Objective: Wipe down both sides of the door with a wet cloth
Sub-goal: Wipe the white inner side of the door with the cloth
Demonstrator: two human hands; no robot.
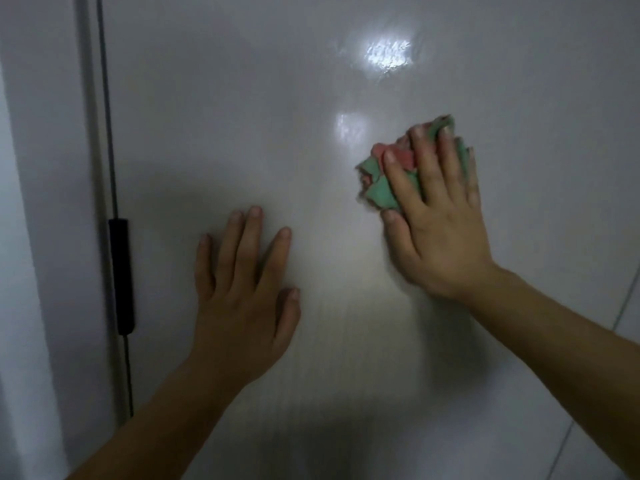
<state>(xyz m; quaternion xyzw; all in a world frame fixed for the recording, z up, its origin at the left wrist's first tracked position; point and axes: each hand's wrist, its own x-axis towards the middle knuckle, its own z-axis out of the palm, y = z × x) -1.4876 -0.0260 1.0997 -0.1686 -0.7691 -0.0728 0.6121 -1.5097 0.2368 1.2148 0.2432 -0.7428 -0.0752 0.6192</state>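
Nearest the camera, two bare forearms rise from the bottom edge of the view, one from the lower left and one from the lower right, both reaching up to a white door (242, 116) that fills most of the view.

The left hand (242, 289) lies flat on the door face with its fingers straight and slightly spread and its thumb out to the right. It holds nothing, and its palm appears to rest against the panel.

The right hand (440, 230) sits higher and further right, well apart from the left. Its fingers are extended and fanned, and they press a bunched cloth (379, 188) against the door. The cloth is green with pink patches. It lies under the fingers and the upper palm. Most of what shows bulges out past the index finger on the left, and a small tuft shows beyond the fingertips at the top. The thumb tip touches the lower edge of the wad. The outline of this hand and its wrist is slightly blurred.

The door surface is glossy. A faint sheen (349, 128) shows just left of the cloth, and a brighter, rippled reflection (388, 55) sits higher up.

At the left a dark gap runs along the door's edge and carries a black hinge (121, 275), level with the left hand. Beyond it stands the pale door frame (45, 202).

At the lower right a pale tiled surface (623, 341) with thin joint lines shows; whether it is floor or wall cannot be told.
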